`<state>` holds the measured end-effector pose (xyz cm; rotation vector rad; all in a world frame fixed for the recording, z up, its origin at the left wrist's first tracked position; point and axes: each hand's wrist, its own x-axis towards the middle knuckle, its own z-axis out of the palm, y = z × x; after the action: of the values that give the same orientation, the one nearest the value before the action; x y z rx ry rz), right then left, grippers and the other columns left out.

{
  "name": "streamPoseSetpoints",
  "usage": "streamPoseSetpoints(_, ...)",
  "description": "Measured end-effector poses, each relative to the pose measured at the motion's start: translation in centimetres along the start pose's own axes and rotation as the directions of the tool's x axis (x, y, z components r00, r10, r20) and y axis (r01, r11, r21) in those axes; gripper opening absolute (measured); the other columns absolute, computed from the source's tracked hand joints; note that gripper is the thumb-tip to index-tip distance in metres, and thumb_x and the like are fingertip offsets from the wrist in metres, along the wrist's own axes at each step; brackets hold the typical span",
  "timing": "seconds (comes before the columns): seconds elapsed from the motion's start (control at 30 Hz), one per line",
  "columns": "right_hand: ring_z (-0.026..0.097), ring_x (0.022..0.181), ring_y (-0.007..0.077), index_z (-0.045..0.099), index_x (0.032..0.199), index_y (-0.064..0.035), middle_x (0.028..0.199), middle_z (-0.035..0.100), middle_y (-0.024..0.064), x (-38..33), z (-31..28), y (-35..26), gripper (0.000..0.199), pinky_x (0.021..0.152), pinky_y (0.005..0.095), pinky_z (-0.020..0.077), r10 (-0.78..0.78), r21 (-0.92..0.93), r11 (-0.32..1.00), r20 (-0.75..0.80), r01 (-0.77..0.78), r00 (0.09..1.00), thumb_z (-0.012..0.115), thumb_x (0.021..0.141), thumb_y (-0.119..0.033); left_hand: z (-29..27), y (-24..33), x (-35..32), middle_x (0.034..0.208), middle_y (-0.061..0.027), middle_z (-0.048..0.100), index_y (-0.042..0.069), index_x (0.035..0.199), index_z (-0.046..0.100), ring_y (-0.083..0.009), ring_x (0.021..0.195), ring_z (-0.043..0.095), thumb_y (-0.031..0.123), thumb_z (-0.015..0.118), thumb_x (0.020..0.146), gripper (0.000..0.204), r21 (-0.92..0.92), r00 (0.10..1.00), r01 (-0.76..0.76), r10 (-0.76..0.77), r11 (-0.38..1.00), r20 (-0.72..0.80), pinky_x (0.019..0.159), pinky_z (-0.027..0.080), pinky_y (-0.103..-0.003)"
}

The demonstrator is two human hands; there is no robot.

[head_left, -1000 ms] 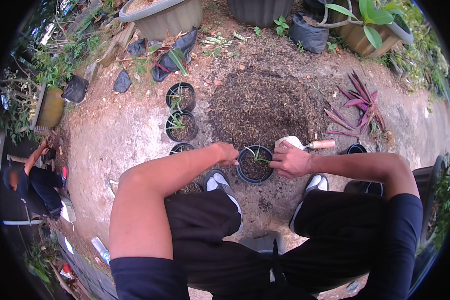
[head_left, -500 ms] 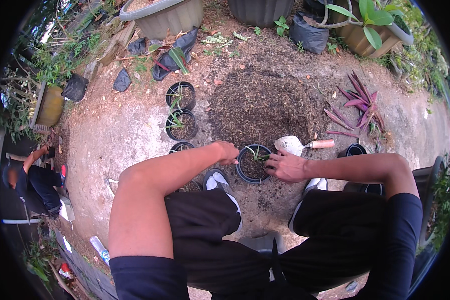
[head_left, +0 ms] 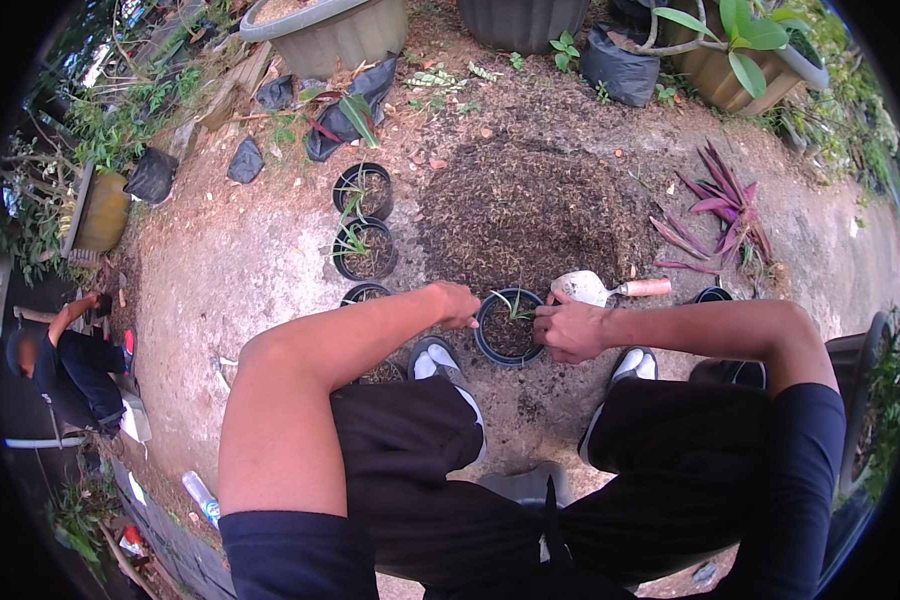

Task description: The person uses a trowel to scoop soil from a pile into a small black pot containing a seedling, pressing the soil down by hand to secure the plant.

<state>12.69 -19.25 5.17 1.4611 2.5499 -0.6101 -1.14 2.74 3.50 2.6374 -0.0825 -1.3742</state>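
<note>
Flanking black pot rim [head_left: 511, 363]: fingers [head_left: 551, 324]

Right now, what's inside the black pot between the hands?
Inside the pot there's dark soil and a small green plant. The right hand covers some of the pot's right edge, and soil hides whatever lies underneath.

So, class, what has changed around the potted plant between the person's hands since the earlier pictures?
The right hand has shifted slightly left, bringing its fingers farther over the pot's right side. No grip was visibly taken or released. The left hand, pot, plant and trowel stayed in place.
</note>
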Motion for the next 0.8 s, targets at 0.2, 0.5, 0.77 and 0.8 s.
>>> streamPoseSetpoints(0.2,0.057,0.105,0.0247,0.066,0.099,-0.0044,0.100,0.062,0.0107,-0.3,-3.0,0.8,0.028,0.093,0.0450,0.0379,0.172,0.142,0.979,-0.182,-0.147,0.968,0.063,0.081,-0.025,0.2,-0.2,0.1,0.104,-0.0181,0.071,0.007,0.106,0.070,-0.0363,0.108,0.065,0.039,0.059,0.097,0.035,-0.005,1.000,0.001,-0.001,1.000,-0.014,0.086,0.053,-0.047)
streamPoseSetpoints(0.5,0.060,0.105,0.0304,0.056,0.123,-0.0079,0.107,0.060,0.0134,-0.6,-3.0,1.9,0.043,0.088,0.0430,0.0445,0.305,0.154,0.952,-0.360,-0.266,0.882,0.064,0.081,-0.016,-0.4,0.1,-0.7,0.109,-0.0195,0.069,0.005,0.112,0.066,-0.0395,0.110,0.063,0.049,0.048,0.099,0.049,0.011,1.000,-0.030,0.030,0.999,0.000,0.091,0.051,-0.051)
streamPoseSetpoints(0.77,0.050,0.118,0.0239,0.064,0.111,-0.0072,0.110,0.059,0.0089,-2.8,-0.6,1.9,0.033,0.094,0.0445,0.0420,0.049,-0.092,0.993,-0.249,-0.075,0.967,0.065,0.082,-0.023,-0.6,0.3,-1.0,0.111,-0.0186,0.069,0.006,0.114,0.066,-0.0380,0.112,0.063,0.048,0.048,0.100,0.048,0.016,1.000,-0.016,0.016,1.000,0.003,0.092,0.051,-0.050)
streamPoseSetpoints(0.8,0.049,0.119,0.0235,0.065,0.110,-0.0069,0.111,0.059,0.0083,-2.9,-0.6,2.0,0.032,0.094,0.0451,0.0415,-0.032,-0.139,0.990,-0.314,-0.013,0.949,0.065,0.083,-0.024,-1.0,0.6,-1.4,0.115,-0.0174,0.068,0.007,0.117,0.066,-0.0366,0.115,0.062,0.047,0.050,0.099,0.047,0.013,1.000,0.003,-0.003,1.000,0.021,0.094,0.050,-0.049)
